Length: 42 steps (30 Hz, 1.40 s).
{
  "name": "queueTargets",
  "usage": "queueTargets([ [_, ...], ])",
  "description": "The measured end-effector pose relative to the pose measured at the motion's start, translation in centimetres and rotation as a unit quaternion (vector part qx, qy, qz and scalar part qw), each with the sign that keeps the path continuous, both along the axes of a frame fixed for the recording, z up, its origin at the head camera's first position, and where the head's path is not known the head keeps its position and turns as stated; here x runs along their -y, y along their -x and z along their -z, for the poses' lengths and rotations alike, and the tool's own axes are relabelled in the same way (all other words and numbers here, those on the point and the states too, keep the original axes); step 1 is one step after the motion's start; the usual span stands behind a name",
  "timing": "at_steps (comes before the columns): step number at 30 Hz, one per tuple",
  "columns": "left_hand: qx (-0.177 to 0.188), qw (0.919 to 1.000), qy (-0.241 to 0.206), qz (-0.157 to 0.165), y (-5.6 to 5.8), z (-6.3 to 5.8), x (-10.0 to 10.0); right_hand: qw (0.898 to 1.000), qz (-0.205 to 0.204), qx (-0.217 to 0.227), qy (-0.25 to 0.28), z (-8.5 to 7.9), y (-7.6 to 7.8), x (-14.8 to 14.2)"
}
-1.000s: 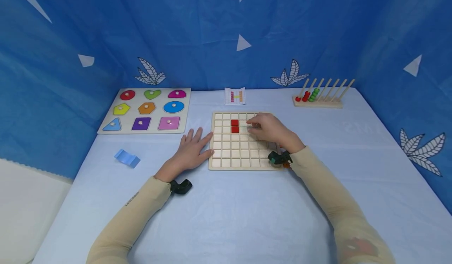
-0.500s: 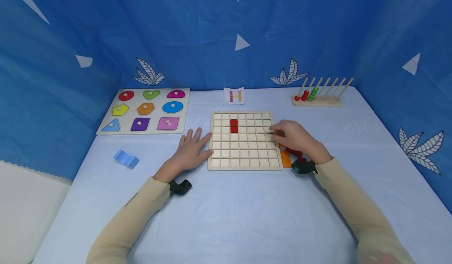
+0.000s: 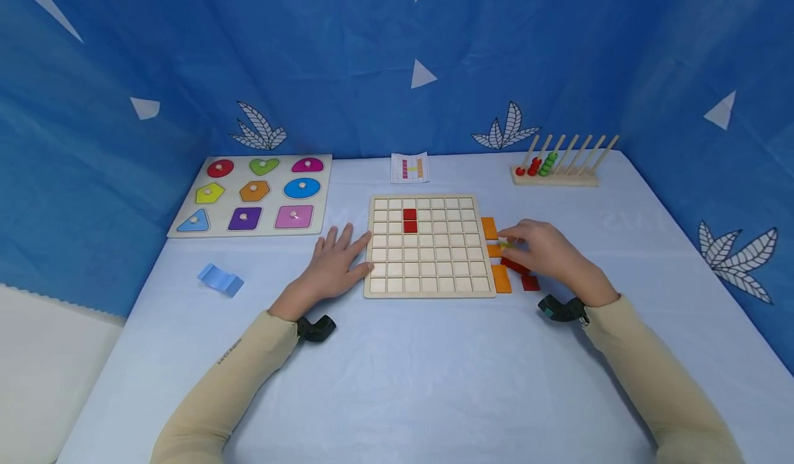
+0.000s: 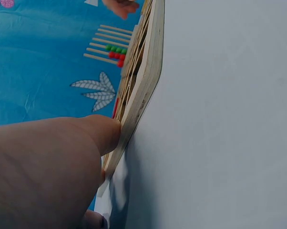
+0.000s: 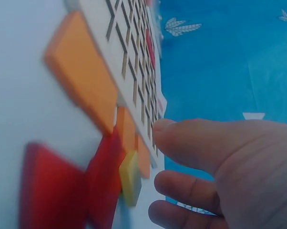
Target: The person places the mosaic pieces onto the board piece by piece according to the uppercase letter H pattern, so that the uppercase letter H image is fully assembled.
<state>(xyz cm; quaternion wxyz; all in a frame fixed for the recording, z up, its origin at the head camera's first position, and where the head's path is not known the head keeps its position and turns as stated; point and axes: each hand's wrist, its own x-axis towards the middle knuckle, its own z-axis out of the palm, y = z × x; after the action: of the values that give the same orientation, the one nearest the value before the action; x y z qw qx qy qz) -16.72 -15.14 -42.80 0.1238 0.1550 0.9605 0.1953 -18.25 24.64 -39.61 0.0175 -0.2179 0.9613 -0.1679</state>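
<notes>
Orange tiles (image 3: 501, 279) lie along the right edge of the wooden grid board (image 3: 429, 294), with loose red tiles (image 3: 530, 283) and a yellow tile (image 5: 130, 179) beside them, near your right hand (image 3: 546, 249). Its thumb and fingers stand apart, nothing visible between them. The tiles look light, stiff and smooth; a pinch on opposite edges should suit them. Your left hand (image 3: 329, 271) has its fingers spread, thumb touching the board's edge. Your right hand partly hides the yellow tile; in the right-wrist view the nearest red tile is blurred and cut off.
</notes>
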Motion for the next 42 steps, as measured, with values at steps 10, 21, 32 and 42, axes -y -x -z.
queueTargets([
  [10, -0.003, 1.0000, -0.007, -0.001, 0.0, 0.0, 0.0, 0.999, 0.035, 0.018, -0.022, 0.3, -1.6, -1.9],
  [21, -0.006, 1.0000, -0.006, -0.001, 0.1, 0.3, 0.1, 0.998, 0.046, 0.023, -0.022, 1.1, -2.6, -3.0],
  [32, -0.011, 0.9999, -0.006, 0.001, 0.0, 0.5, 0.0, 0.998, 0.054, 0.004, -0.026, 2.1, -2.7, -2.8],
  [42, -0.013, 0.9999, 0.000, -0.002, 0.1, 0.5, 0.0, 0.997, 0.062, 0.000, -0.039, 2.1, -2.8, -2.2],
])
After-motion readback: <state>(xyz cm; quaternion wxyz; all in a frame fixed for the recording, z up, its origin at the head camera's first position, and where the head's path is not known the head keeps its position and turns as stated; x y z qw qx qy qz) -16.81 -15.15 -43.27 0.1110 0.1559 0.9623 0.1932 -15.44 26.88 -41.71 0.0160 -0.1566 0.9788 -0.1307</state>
